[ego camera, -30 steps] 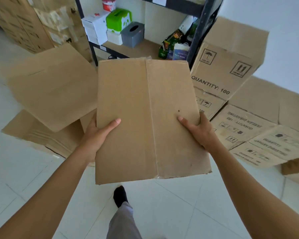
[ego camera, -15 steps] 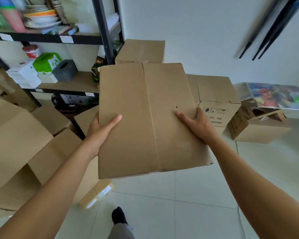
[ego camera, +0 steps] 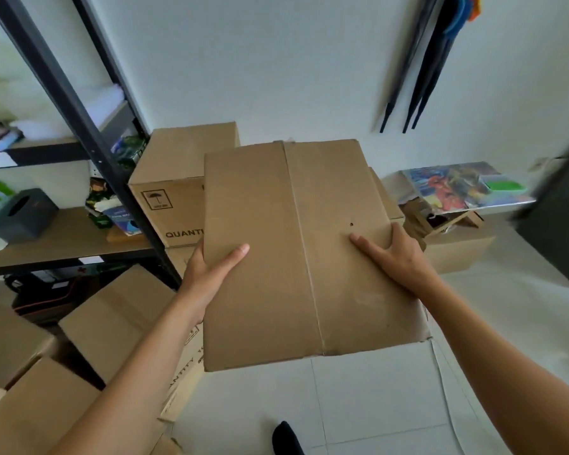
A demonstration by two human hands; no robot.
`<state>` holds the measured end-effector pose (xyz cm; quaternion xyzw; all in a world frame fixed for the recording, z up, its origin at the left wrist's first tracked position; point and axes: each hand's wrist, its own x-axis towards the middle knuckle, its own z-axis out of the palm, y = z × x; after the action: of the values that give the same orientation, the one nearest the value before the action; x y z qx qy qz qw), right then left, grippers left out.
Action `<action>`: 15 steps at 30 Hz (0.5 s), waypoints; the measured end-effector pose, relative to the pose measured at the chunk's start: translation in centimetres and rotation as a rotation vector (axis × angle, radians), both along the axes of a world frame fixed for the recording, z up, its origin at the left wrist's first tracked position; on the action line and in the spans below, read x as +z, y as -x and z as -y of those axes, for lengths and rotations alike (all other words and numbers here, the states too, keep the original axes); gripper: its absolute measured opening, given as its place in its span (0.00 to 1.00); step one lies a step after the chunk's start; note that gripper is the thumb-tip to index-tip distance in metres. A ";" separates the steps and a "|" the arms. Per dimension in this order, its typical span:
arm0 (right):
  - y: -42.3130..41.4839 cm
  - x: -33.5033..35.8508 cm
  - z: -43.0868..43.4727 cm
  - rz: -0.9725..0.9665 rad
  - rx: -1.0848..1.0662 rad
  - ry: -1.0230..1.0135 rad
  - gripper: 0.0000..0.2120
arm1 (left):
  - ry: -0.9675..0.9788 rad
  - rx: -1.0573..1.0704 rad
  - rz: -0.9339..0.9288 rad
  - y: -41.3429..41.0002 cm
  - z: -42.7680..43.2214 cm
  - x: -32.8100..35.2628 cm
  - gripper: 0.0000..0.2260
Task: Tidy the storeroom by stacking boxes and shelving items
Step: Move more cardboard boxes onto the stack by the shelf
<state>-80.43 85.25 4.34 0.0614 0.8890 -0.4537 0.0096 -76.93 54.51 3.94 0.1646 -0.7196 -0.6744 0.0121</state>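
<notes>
Head view shows the cardboard box [ego camera: 293, 257] held in the air at chest height. Its long axis runs away from the person toward the white wall [ego camera: 260, 60], the centre seam lies along that axis, and the far end is tipped slightly up. The left hand [ego camera: 204, 277] grips the left edge with its thumb flat on the top face and its other fingers hidden under the side. The right hand [ego camera: 398, 257] grips the right edge the same way, thumb on top. Below is a white tiled floor [ego camera: 375, 405]. A black shelf rack [ego camera: 63, 93] stands to the left, a printed carton [ego camera: 174, 178] sits just behind the held box, and more cartons [ego camera: 112, 320] lie lower left.
</notes>
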 end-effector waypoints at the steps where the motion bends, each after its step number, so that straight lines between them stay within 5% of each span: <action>1: 1.4 0.1 -0.3 -0.001 -0.015 -0.013 0.35 | -0.011 -0.011 0.005 1.8 -0.2 -0.1 0.21; 4: 5.6 0.4 -1.3 0.026 -0.054 -0.061 0.37 | -0.031 -0.062 0.029 6.8 -1.1 0.0 0.28; 15: 19.6 0.2 -3.4 0.055 -0.116 -0.066 0.41 | 0.082 -0.108 -0.005 22.5 -2.9 -0.8 0.29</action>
<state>-99.99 88.67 4.53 0.1256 0.8978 -0.4221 0.0056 -99.44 57.40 3.14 0.1233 -0.7544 -0.6446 -0.0155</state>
